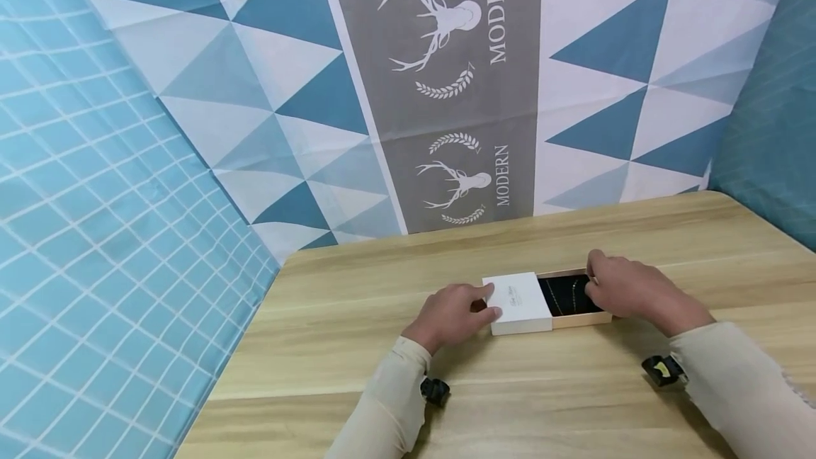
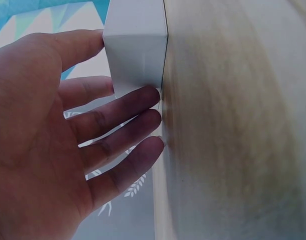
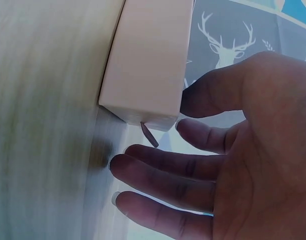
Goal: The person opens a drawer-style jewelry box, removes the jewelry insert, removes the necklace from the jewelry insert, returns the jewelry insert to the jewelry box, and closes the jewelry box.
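Observation:
A slide-out jewellery box lies on the table, its white sleeve (image 1: 518, 303) at the left and its pale pink drawer (image 1: 581, 320) pulled partly out to the right. Thin gold chains (image 1: 574, 296) lie on the black insert inside the drawer. My left hand (image 1: 454, 314) holds the sleeve's left end with thumb and fingertips. In the left wrist view, the lower fingers extend beside the white sleeve (image 2: 135, 50). At the drawer's right end, my right hand (image 1: 627, 287) grips the edge between thumb and index finger. A small ribbon tab (image 3: 149, 135) sticks out of the drawer's end.
The box rests on a wood-grain table (image 1: 523, 395). Behind the table hangs a patterned cloth (image 1: 472, 105) with deer heads and triangles. A blue checked cloth (image 1: 108, 218) hangs along the left side. Dark wrist cameras (image 1: 435, 392) sit at both sleeves' cuffs.

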Demonstrator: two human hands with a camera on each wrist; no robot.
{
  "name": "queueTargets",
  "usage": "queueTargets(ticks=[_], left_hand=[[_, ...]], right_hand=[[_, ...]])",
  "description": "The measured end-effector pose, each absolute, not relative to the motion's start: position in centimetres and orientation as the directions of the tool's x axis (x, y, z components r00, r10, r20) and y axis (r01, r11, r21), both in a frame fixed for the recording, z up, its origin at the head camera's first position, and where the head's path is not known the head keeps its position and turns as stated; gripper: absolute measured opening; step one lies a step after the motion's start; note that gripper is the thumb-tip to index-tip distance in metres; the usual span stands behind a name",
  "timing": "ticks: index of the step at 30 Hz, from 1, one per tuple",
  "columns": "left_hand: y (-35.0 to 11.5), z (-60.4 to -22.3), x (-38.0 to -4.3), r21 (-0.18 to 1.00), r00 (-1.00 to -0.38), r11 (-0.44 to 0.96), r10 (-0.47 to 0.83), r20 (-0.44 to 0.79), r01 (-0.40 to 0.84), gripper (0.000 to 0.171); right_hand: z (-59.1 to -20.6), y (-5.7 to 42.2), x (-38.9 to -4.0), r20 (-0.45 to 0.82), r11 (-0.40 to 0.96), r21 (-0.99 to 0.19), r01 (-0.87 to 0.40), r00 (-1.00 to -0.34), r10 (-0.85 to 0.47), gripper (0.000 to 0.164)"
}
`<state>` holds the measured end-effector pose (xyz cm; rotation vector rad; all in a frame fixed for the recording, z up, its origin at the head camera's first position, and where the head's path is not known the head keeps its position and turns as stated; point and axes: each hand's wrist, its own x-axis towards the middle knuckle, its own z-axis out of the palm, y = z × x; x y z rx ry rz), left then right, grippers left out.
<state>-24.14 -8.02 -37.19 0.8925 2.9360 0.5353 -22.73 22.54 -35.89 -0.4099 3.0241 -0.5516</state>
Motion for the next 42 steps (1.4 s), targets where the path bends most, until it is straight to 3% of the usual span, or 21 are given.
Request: queueTargets(ticks=[18, 42], left_hand=[[-8.3, -37.1, -23.7, 0.351, -0.835, 0.766, 0.542, 0.095, 0.538, 0.049], [-8.3, -37.6, -23.8, 0.349, -0.825, 0.755, 0.553, 0.116, 0.555, 0.049]], right_hand=[[-35.9, 21.6, -22.0, 0.031, 0.931, -0.259, -0.258, -0.966, -0.259, 0.020], [-35.9, 21.3, -21.7, 0.033, 0.939, -0.234, -0.253, -0.967, -0.252, 0.013]])
